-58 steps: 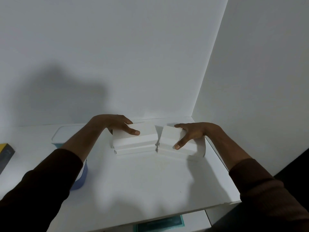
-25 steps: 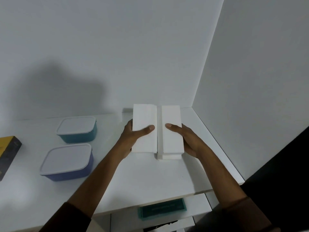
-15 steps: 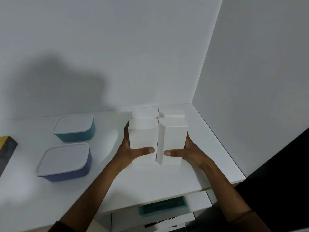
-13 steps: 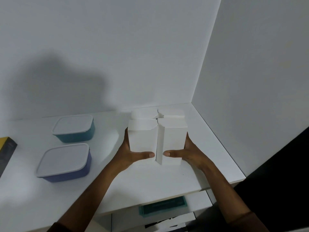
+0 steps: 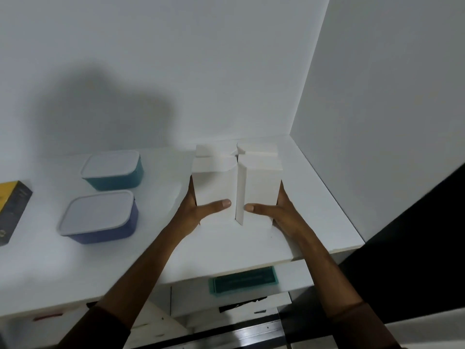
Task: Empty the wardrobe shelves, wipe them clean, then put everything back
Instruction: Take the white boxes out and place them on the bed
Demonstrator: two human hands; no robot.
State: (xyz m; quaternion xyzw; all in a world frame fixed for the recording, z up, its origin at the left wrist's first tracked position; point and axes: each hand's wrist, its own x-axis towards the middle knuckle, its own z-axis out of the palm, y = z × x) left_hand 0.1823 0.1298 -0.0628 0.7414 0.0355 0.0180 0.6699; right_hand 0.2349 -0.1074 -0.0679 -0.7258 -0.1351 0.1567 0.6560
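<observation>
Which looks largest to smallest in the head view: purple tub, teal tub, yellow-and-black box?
1. Purple tub, though it sits nearer the camera than the teal one, so their true sizes may match.
2. Teal tub.
3. Yellow-and-black box, but the left frame edge crops it, so its rank is unsure.

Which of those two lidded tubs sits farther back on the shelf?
The teal tub: it sits behind the purple-blue tub, which is closer to the shelf's front edge.
</observation>
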